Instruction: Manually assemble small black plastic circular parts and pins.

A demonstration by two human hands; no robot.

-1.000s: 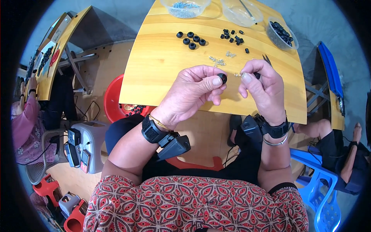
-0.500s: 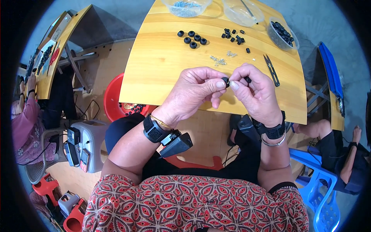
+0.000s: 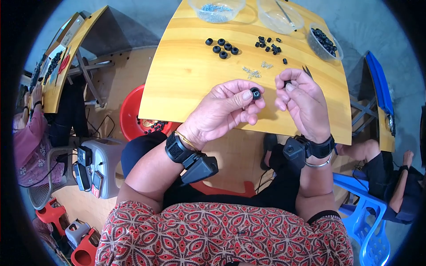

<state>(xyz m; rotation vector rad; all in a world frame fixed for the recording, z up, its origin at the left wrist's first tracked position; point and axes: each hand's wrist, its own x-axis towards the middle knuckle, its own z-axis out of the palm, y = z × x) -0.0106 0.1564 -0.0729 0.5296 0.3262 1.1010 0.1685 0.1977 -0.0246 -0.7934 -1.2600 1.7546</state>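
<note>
Between the thumb and fingers of my left hand (image 3: 217,106) is a round black bead-like part (image 3: 255,93), its pale-edged hole turned up. My right hand (image 3: 308,104), a little apart from it, pinches a small black piece (image 3: 287,83) between thumb and forefinger. Beyond my hands on the wooden table (image 3: 173,88) lie several round black parts (image 3: 222,55), a cluster of small black cylinders (image 3: 276,49) and small clear pieces (image 3: 253,73). Black thread snips (image 3: 306,70) are mostly hidden behind my right hand.
A clear bowl of bluish clear pieces (image 3: 216,18), another clear bowl (image 3: 269,23) with a thin stick, and a tub of black parts (image 3: 313,48) stand at the far side. A red basin (image 3: 126,113) sits below left. People sit at tables on both sides.
My hands have moved apart. The left tilted the round part so its hole shows; the right moved rightward with the small black piece, now covering most of the snips.
</note>
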